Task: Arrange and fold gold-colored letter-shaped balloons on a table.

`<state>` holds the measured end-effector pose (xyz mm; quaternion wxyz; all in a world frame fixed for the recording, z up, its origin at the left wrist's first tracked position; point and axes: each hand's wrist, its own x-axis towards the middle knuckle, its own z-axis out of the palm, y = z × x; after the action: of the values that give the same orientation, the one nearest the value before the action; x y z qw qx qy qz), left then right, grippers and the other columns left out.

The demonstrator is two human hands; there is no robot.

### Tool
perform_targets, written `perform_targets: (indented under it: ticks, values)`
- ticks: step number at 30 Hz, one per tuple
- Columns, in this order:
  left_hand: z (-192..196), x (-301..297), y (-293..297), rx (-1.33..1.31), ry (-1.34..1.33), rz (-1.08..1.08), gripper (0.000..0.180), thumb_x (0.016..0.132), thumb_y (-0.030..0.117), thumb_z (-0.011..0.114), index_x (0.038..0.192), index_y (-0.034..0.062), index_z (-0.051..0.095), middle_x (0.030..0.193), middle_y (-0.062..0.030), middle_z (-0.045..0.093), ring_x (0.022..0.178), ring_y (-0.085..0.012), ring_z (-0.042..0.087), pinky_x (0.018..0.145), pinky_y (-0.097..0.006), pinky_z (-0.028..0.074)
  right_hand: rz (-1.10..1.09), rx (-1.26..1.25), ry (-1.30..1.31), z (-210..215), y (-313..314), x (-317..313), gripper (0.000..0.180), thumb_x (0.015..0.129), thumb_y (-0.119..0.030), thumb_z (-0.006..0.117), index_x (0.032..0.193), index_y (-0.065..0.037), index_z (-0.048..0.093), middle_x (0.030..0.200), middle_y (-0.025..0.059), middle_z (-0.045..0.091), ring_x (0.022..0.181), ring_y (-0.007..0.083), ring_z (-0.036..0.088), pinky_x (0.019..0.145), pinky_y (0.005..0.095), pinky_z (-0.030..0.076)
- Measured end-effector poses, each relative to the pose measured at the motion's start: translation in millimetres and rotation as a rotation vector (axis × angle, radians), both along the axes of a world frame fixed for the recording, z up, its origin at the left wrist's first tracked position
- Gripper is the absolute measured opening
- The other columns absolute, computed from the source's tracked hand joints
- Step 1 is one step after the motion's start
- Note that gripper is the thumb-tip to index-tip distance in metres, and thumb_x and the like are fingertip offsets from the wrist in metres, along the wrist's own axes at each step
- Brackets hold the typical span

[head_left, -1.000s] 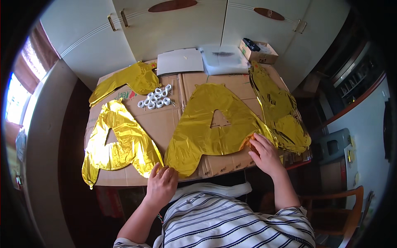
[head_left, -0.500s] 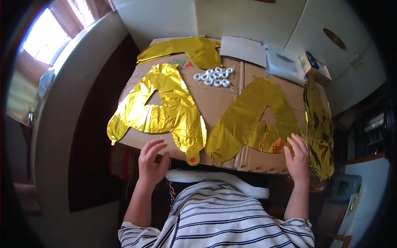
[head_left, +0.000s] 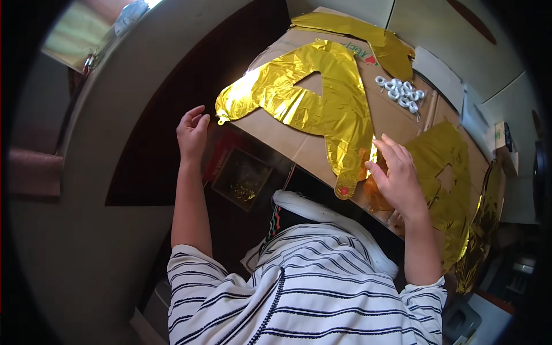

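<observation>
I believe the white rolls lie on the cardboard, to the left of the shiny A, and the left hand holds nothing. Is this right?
Not quite: the head view shows the white rolls to the right of the shiny A, not to its left. They do lie on the cardboard, and the left hand holds nothing.

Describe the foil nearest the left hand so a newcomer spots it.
Start at the cardboard. Along its near edge lies a gold A-shaped foil, one foot close to the left hand. Unlike the duller A-shaped foil on its right, it gleams brightly.
</observation>
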<state>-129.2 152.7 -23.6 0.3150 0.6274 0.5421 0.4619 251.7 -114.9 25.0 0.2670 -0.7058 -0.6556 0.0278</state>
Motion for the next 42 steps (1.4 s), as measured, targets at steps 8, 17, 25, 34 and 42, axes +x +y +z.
perform_targets:
  ticks: [8,17,25,34,42]
  values:
    - [-23.7,8.0,-3.1,-0.098,-0.044,-0.134,0.041,0.088,0.011,0.069,0.125,-0.0018,0.059,0.103,-0.0103,0.069,0.092,-0.0128,0.066,0.082,-0.025,0.051,0.012,-0.068,0.024,-16.3,1.4,-6.8,0.043,0.083,-0.021,0.072,0.119,0.000,0.060,0.116,0.0201,0.064,0.112,0.0363,0.057,0.103,0.0450,0.039]
    - [-15.4,19.2,3.9,-0.122,0.073,-0.164,0.042,0.089,0.013,0.070,0.127,0.0005,0.058,0.093,-0.0076,0.071,0.083,-0.0079,0.064,0.074,-0.022,0.051,0.022,-0.062,0.039,-18.0,-1.9,-7.3,0.041,0.083,-0.020,0.072,0.117,-0.001,0.062,0.114,0.0189,0.065,0.111,0.0353,0.058,0.105,0.0486,0.037]
    - [-14.6,18.0,10.4,-0.041,0.310,-0.184,0.043,0.089,0.014,0.070,0.128,0.0008,0.057,0.095,-0.0103,0.071,0.083,-0.0094,0.065,0.071,-0.023,0.050,0.019,-0.065,-0.012,-20.4,-1.7,-11.2,0.038,0.082,-0.018,0.072,0.115,-0.001,0.064,0.115,0.0178,0.065,0.112,0.0342,0.058,0.106,0.0508,0.037]
    - [-68.1,-33.5,-16.9,-0.152,-0.114,-0.022,0.028,0.087,0.013,0.068,0.112,-0.0018,0.065,0.094,-0.0061,0.069,0.085,-0.0109,0.064,0.075,-0.026,0.052,-0.072,0.040,-0.070,0.1,-19.0,-15.2,0.041,0.084,-0.014,0.069,0.122,-0.002,0.061,0.131,0.0179,0.058,0.118,0.0354,0.056,0.109,0.0495,0.036]
    - [-296.4,-155.7,-126.2,-0.707,0.418,0.044,0.027,0.080,0.020,0.069,0.099,0.0022,0.072,0.096,-0.0146,0.073,0.091,-0.0237,0.070,0.082,-0.034,0.053,0.169,0.229,0.095,-0.3,-77.0,-48.7,0.020,0.080,0.003,0.066,0.100,-0.001,0.067,0.103,0.0164,0.067,0.088,0.0325,0.064,0.083,0.0454,0.052]
